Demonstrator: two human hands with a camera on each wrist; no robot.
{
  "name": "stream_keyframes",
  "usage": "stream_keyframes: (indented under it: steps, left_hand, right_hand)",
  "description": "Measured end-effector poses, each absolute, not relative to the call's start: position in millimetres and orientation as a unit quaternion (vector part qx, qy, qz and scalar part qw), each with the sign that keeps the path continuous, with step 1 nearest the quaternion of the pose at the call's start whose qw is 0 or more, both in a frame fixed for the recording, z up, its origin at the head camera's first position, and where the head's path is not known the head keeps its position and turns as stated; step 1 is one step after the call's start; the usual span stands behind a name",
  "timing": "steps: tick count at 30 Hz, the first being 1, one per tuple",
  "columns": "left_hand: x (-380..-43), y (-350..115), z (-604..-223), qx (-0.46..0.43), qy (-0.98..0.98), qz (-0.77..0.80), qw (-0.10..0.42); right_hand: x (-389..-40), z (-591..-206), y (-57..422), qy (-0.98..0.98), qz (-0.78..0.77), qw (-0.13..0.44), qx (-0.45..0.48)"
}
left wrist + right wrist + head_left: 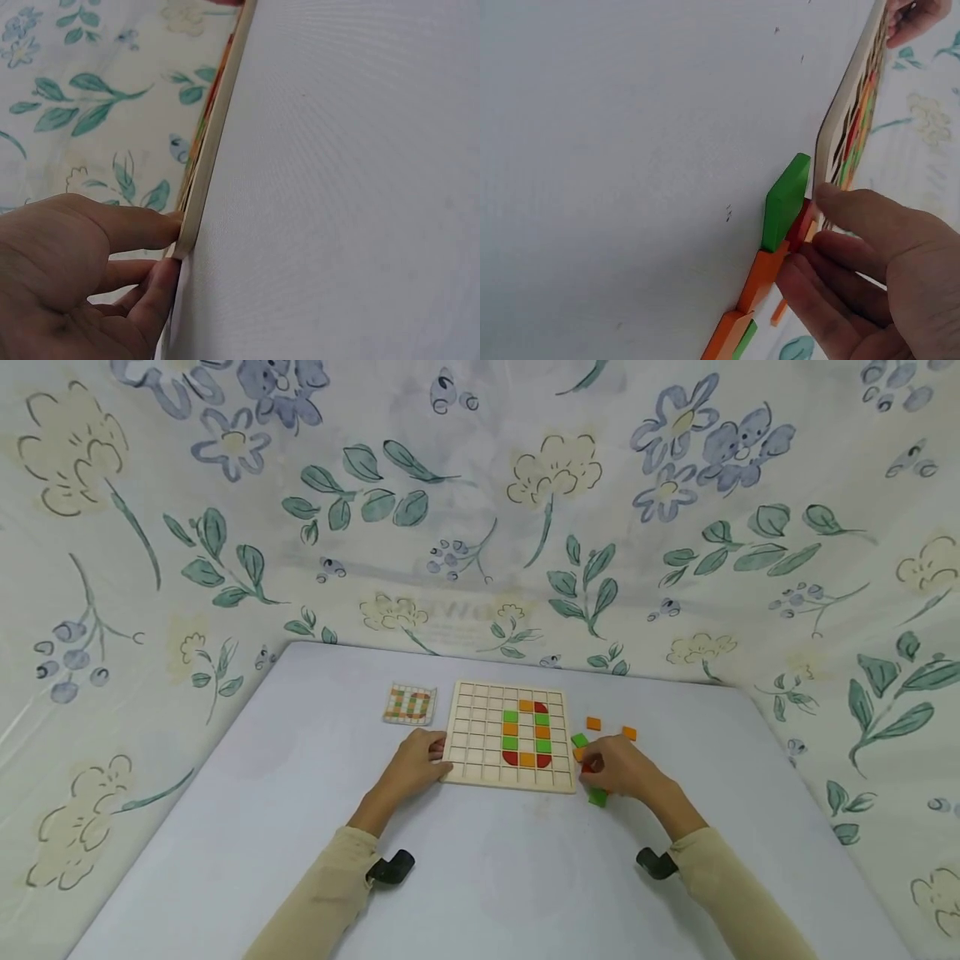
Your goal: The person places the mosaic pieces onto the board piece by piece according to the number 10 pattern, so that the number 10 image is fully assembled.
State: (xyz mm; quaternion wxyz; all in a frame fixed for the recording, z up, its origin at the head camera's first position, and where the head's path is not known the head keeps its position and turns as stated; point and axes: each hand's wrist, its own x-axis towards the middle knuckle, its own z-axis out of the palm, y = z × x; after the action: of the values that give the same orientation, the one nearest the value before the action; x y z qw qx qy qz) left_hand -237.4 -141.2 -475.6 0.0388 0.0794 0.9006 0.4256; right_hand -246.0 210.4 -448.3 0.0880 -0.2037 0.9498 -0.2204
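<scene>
A pale wooden grid board (476, 727) lies on the white table, with orange, green and red tiles set in a ring on its right half. My left hand (416, 764) grips the board's left edge, thumb on top and fingers at the side; the left wrist view shows this hand (90, 277) close up. Just off the board's right edge, my right hand (618, 767) has its fingertips around a red tile (801, 225). Beside those fingers (817, 300) lie a green tile (786, 202) and an orange tile (761, 277). The fingers partly hide the red tile.
A small card (409, 704) with a printed coloured grid lies left of the board. Loose orange tiles (593, 724) and green tiles (597, 797) are scattered around the right hand. Floral cloth (480, 527) hangs behind and beside the table (480, 877).
</scene>
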Motion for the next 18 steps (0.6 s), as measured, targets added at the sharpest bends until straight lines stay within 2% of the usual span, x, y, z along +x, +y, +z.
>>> stream_keyframes:
  steps: [5, 10, 18]
  left_hand:
    - [-237.8, -142.0, -476.0, 0.08, 0.899, 0.429, 0.035]
    - [-239.1, -142.5, -475.4, 0.084, 0.892, 0.443, 0.04]
    - [-239.3, -141.4, -478.5, 0.09, 0.893, 0.44, 0.04]
  right_hand:
    - [-246.6, -447.9, 211.6, 0.948, -0.212, 0.07, -0.228]
    - [-248.6, -446.8, 211.9, 0.943, -0.213, 0.088, -0.24]
    - [-248.7, -449.2, 213.8, 0.951, -0.221, 0.112, -0.186]
